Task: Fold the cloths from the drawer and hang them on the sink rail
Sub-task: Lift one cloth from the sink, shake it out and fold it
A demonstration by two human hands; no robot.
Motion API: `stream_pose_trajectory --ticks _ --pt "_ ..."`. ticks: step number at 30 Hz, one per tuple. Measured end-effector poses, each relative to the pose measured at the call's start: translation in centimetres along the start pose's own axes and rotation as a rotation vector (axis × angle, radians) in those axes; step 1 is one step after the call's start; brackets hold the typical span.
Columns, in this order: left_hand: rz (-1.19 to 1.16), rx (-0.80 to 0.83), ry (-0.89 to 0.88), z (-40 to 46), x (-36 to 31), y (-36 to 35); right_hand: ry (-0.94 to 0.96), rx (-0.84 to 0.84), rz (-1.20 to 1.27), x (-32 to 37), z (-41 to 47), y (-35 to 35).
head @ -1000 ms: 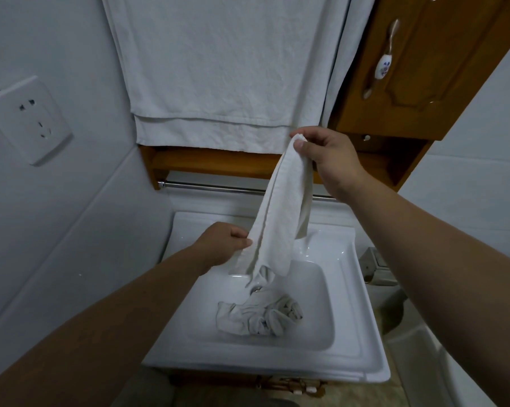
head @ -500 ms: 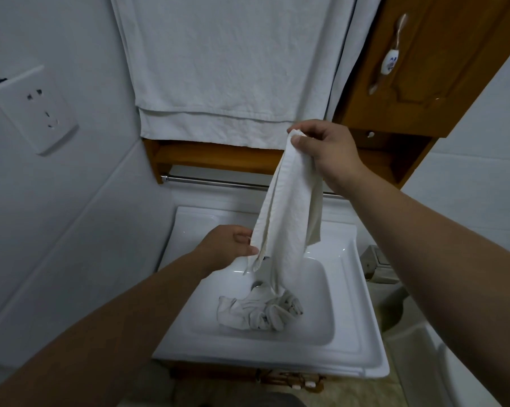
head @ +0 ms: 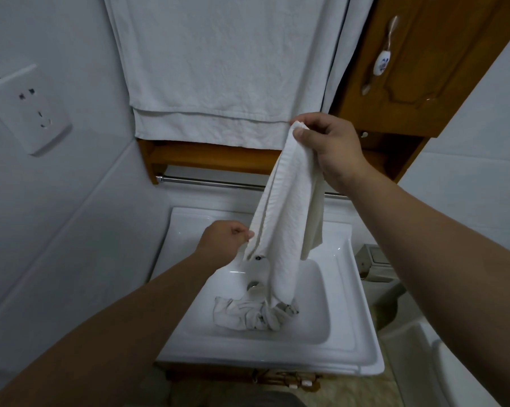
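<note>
White cloth [head: 286, 227] hangs unfolded over the sink [head: 350, 342], top pinched by the right hand [head: 330, 151], edge pinched by the left hand [head: 227, 242]; another cloth [head: 248, 315] lies crumpled in the basin, the sink rail [head: 212, 182] bare, so most remains

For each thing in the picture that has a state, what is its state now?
held cloth: lifted, hanging unfolded over the sink
right hand: pinches the cloth's top
left hand: pinches its lower edge
crumpled cloth: bunched in the basin
sink rail: bare
cabinet door: closed
large towel: hanging
</note>
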State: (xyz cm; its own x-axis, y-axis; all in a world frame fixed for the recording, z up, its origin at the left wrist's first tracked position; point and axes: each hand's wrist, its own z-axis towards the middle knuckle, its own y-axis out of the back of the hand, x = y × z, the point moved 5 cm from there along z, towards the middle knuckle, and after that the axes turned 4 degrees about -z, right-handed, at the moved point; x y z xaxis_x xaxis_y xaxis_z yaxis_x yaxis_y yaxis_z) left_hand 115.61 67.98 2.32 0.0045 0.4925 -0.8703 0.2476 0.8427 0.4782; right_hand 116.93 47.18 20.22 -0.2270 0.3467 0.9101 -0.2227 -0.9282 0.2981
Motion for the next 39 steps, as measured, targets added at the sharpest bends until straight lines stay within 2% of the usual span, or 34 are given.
stream_pose_trajectory --ticks 4,8,11,21,27,33,36,39 --pt "0.04 -0.056 0.019 0.3 -0.3 0.4 -0.03 -0.009 0.051 -0.1 -0.1 0.6" --pt "-0.147 0.067 -0.018 0.1 -0.9 -0.9 -0.024 -0.005 0.054 0.2 -0.1 0.6" --pt "-0.136 0.099 -0.097 -0.5 -1.7 -1.9 -0.014 0.006 0.064 0.6 -0.2 0.3" --pt "0.025 -0.052 -0.004 0.8 -0.4 -0.9 0.01 0.029 0.151 1.7 -0.2 -0.3" --pt "-0.033 -0.068 -0.028 0.1 -0.7 -2.3 0.01 0.032 0.164 2.2 0.0 -0.4" --pt "0.116 -0.138 -0.05 1.0 -0.9 -0.1 -0.024 -0.093 0.0 0.2 0.6 1.6" --pt "0.252 -0.195 -0.038 1.8 0.5 2.6 -0.082 -0.161 -0.173 -2.3 0.5 3.2" --pt "0.376 -0.215 -0.105 2.5 0.5 4.8 -0.093 -0.076 -0.414 -4.5 -0.2 3.8"
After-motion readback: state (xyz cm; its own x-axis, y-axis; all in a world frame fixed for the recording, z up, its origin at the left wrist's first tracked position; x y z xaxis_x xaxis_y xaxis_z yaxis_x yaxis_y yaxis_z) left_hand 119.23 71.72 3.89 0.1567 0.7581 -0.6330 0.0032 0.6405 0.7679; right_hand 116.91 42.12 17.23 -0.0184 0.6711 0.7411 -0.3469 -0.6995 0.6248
